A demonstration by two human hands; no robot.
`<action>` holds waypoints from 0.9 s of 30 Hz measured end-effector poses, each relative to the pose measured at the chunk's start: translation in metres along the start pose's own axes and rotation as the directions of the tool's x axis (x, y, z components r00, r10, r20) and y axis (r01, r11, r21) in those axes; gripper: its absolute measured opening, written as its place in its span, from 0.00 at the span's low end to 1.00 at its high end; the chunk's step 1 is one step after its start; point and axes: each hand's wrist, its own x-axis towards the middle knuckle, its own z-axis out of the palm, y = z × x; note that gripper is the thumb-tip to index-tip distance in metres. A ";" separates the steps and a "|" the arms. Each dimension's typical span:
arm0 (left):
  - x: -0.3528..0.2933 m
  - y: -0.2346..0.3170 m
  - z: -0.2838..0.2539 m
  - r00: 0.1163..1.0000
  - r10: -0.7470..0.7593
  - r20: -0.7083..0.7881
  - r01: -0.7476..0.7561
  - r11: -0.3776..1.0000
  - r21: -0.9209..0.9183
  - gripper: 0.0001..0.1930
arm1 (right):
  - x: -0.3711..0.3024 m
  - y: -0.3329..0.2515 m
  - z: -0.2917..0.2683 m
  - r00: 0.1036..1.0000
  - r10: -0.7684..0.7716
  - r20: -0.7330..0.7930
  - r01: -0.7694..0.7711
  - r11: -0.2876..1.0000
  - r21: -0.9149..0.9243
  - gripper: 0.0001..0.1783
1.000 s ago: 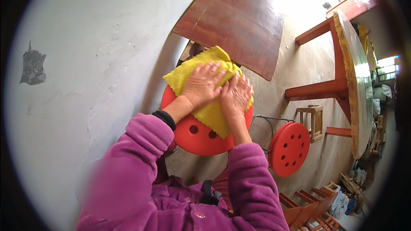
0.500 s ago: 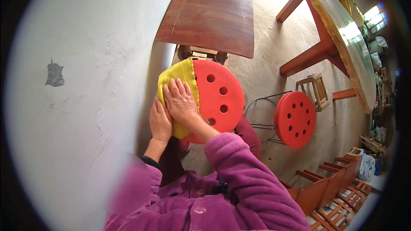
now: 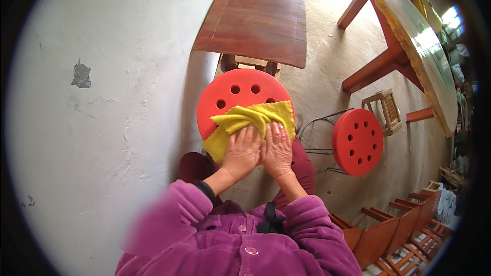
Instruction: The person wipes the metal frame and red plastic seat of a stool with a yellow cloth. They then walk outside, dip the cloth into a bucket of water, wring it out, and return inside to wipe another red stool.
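In front of me stands a round stool with a red seat (image 3: 245, 77) and round holes through it. A yellow cloth (image 3: 250, 116) with a wavy edge lies across the near part of the seat, folded and bunched in its middle. My left hand (image 3: 241, 154) rests flat on the cloth, fingers extended. Beside it, touching at the thumbs, my right hand (image 3: 277, 151) also presses flat on the cloth with its fingers stretched forward. Several seat holes show beyond the cloth; the rest are covered. The stool's legs are hidden under the seat.
Beyond the stool is a dark red wooden tabletop (image 3: 255, 18). To the right lie a second red stool (image 3: 358, 142), on its side, and a small wooden stool (image 3: 389, 112). A larger table (image 3: 417, 30) and wooden chairs (image 3: 377, 240) stand farther right. A pale wall (image 3: 133, 102) runs along the left.
Both hands have moved right and nearer to me, bringing the cloth from the seat's left side to its near side. The cloth has bunched up, and the hands, overlapping before, now lie side by side.
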 end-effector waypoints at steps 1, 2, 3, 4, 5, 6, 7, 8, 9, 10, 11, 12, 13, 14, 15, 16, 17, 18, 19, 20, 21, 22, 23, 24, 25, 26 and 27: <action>0.011 -0.002 0.001 1.000 0.015 -0.003 -0.015 1.000 -0.010 0.29 | 0.006 0.006 0.001 0.999 0.009 0.034 -0.007 0.998 -0.060 0.33; 0.023 -0.006 0.003 0.999 0.034 0.002 -0.034 0.999 -0.036 0.29 | 0.014 0.010 0.004 0.999 0.038 0.022 -0.036 0.997 -0.061 0.33; 0.035 -0.012 0.005 0.999 0.053 0.006 -0.053 0.997 -0.063 0.29 | 0.024 0.014 0.006 0.999 0.052 0.000 -0.052 0.997 -0.057 0.33; 0.049 -0.020 0.007 0.997 0.075 -0.024 -0.076 0.993 -0.091 0.29 | 0.036 0.016 0.008 0.996 0.084 0.003 -0.083 0.995 -0.062 0.33; 0.062 -0.028 0.008 0.996 0.092 -0.004 -0.092 0.992 -0.085 0.28 | 0.048 0.017 0.011 0.994 0.110 -0.002 -0.110 0.991 -0.080 0.33; 0.075 -0.037 0.011 0.995 0.102 -0.011 -0.103 0.991 -0.090 0.29 | 0.062 0.018 0.014 0.993 0.115 -0.005 -0.115 0.987 -0.109 0.33; 0.085 -0.046 0.012 0.994 0.111 0.006 -0.110 0.990 -0.091 0.29 | 0.074 0.018 0.017 0.994 0.113 -0.010 -0.114 0.987 -0.116 0.33; 0.095 -0.056 0.013 0.994 0.109 -0.021 -0.111 0.990 -0.085 0.29 | 0.088 0.017 0.020 0.994 0.105 -0.025 -0.107 0.985 -0.136 0.33; 0.104 -0.066 0.014 0.995 0.101 -0.021 -0.102 0.991 -0.085 0.29 | 0.102 0.016 0.024 0.995 0.095 -0.039 -0.100 0.983 -0.155 0.34; 0.112 -0.077 0.014 0.992 0.106 -0.064 -0.110 0.992 -0.066 0.29 | 0.115 0.015 0.027 0.994 0.090 -0.057 -0.098 0.985 -0.145 0.33; 0.119 -0.090 0.014 0.991 0.112 -0.073 -0.115 0.992 -0.043 0.28 | 0.129 0.011 0.032 0.994 0.086 -0.069 -0.095 0.986 -0.137 0.33; 0.123 -0.100 0.014 0.992 0.096 -0.079 -0.100 0.994 -0.052 0.28 | 0.141 0.008 0.036 0.993 0.084 -0.081 -0.094 0.986 -0.135 0.32; 0.128 -0.109 0.014 0.993 0.081 -0.091 -0.086 0.995 -0.050 0.28 | 0.153 0.004 0.040 0.992 0.083 -0.093 -0.095 0.987 -0.133 0.32; 0.131 -0.116 0.014 0.992 0.067 -0.104 -0.073 0.996 -0.055 0.28 | 0.162 0.000 0.044 0.991 0.070 -0.110 -0.084 0.989 -0.121 0.31; 0.133 -0.124 0.014 0.992 0.052 -0.115 -0.059 0.997 -0.058 0.28 | 0.172 -0.005 0.048 0.991 0.069 -0.113 -0.083 0.989 -0.124 0.31; 0.134 -0.133 0.013 0.992 0.015 -0.127 -0.017 1.000 -0.012 0.28 | 0.183 -0.010 0.052 0.990 0.060 -0.128 -0.076 0.989 -0.128 0.31; 0.132 -0.141 0.012 0.990 -0.020 -0.141 0.025 0.999 0.035 0.28 | 0.192 -0.016 0.056 0.990 0.060 -0.130 -0.078 0.988 -0.132 0.30; 0.130 -0.148 0.012 0.987 -0.051 -0.155 0.065 0.994 0.083 0.28 | 0.199 -0.023 0.059 0.990 0.072 -0.121 -0.083 0.992 -0.091 0.30; 0.126 -0.154 0.011 0.982 -0.104 -0.155 0.116 0.991 0.072 0.28 | 0.206 -0.030 0.063 0.991 0.049 -0.122 -0.061 0.994 -0.091 0.29; 0.121 -0.160 0.011 0.975 -0.158 -0.155 0.169 0.984 0.063 0.28 | 0.211 -0.038 0.065 0.993 0.025 -0.117 -0.034 0.996 -0.078 0.28; 0.115 -0.164 0.011 0.965 -0.209 -0.160 0.220 0.974 0.057 0.28 | 0.215 -0.046 0.067 0.993 -0.002 -0.119 -0.006 0.998 -0.065 0.28; 0.108 -0.167 0.011 0.951 -0.259 -0.168 0.263 0.965 0.002 0.27 | 0.217 -0.054 0.070 0.995 -0.012 -0.095 0.008 0.999 -0.045 0.28; 0.100 -0.169 0.011 0.937 -0.307 -0.167 0.310 0.951 -0.012 0.26 | 0.218 -0.062 0.072 0.996 -0.023 -0.081 0.021 0.999 -0.025 0.27; 0.091 -0.170 0.011 0.921 -0.345 -0.182 0.346 0.938 -0.025 0.26 | 0.218 -0.070 0.074 0.995 -0.042 -0.095 0.042 0.999 -0.003 0.27; 0.081 -0.169 0.010 0.904 -0.389 -0.177 0.388 0.921 -0.039 0.26 | 0.216 -0.077 0.075 0.992 -0.064 -0.105 0.064 0.998 0.000 0.27; 0.070 -0.168 0.010 0.901 -0.383 -0.206 0.392 0.920 0.005 0.26 | 0.212 -0.085 0.077 0.988 -0.085 -0.128 0.087 0.996 0.008 0.26; 0.058 -0.165 0.009 0.894 -0.368 -0.255 0.393 0.918 0.055 0.26 | 0.207 -0.093 0.078 0.986 -0.098 -0.134 0.101 0.995 0.017 0.26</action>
